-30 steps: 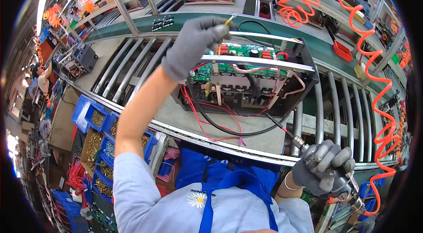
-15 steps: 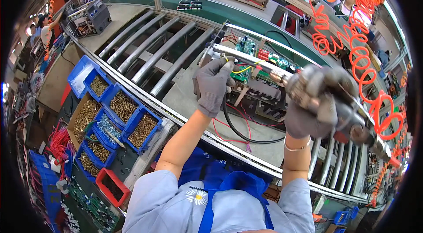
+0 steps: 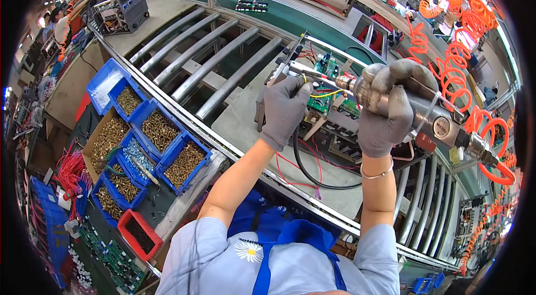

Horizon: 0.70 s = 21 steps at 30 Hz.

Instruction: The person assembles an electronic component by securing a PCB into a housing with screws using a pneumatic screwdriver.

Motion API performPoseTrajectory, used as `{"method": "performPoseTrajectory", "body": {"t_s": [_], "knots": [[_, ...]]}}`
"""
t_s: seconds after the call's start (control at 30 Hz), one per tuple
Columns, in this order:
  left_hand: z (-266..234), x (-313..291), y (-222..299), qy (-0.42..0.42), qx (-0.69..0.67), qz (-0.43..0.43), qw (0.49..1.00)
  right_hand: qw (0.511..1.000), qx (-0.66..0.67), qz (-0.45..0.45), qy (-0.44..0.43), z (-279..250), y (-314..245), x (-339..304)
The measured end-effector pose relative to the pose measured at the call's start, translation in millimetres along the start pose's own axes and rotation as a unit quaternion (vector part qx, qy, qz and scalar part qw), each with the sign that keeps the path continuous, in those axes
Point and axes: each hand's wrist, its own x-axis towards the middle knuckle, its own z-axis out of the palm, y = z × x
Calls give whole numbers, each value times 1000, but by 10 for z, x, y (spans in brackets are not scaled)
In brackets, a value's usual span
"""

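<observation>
My right hand (image 3: pixel 391 108), in a grey glove, is closed round a pneumatic screwdriver (image 3: pixel 432 119) held nearly level. Its bit points left and ends close to my left fingertips, at the end panel of an open electrical unit (image 3: pixel 335 119). My left hand (image 3: pixel 286 102), also gloved, is closed in a pinch at that panel, on the end of a yellow wire (image 3: pixel 326 94). Whether a screw sits at the bit is hidden by the fingers. Green circuit boards (image 3: pixel 325 69) show inside the unit, and a thick black cable (image 3: pixel 301 164) loops out from its near side.
Metal rollers (image 3: pixel 218 63) run left of the unit, with more rollers (image 3: pixel 427 205) at right. Blue bins (image 3: pixel 184 164) of brass-coloured screws and a red bin (image 3: pixel 139 234) stand at lower left. An orange coiled air hose (image 3: pixel 463 60) hangs at right.
The screwdriver has swung left and its bit has come up to my left fingertips. My right hand, blurred before, is now sharp. The whole view has shifted slightly.
</observation>
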Motion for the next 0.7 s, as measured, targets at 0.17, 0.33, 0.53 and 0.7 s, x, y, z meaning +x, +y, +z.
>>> {"method": "performPoseTrajectory", "body": {"t_s": [0.17,0.33,0.53,0.7], "knots": [[-72,161,-52,36,207,114,971,999,-27,-17,-30,80,227,115],[-103,223,-80,47,270,135,952,996,-55,20,-62,198,330,179],[-185,192,0,22,326,140,934,995,-42,45,-75,215,433,380],[-451,447,4,130,304,432,839,986,-13,88,-140,168,555,597]]}}
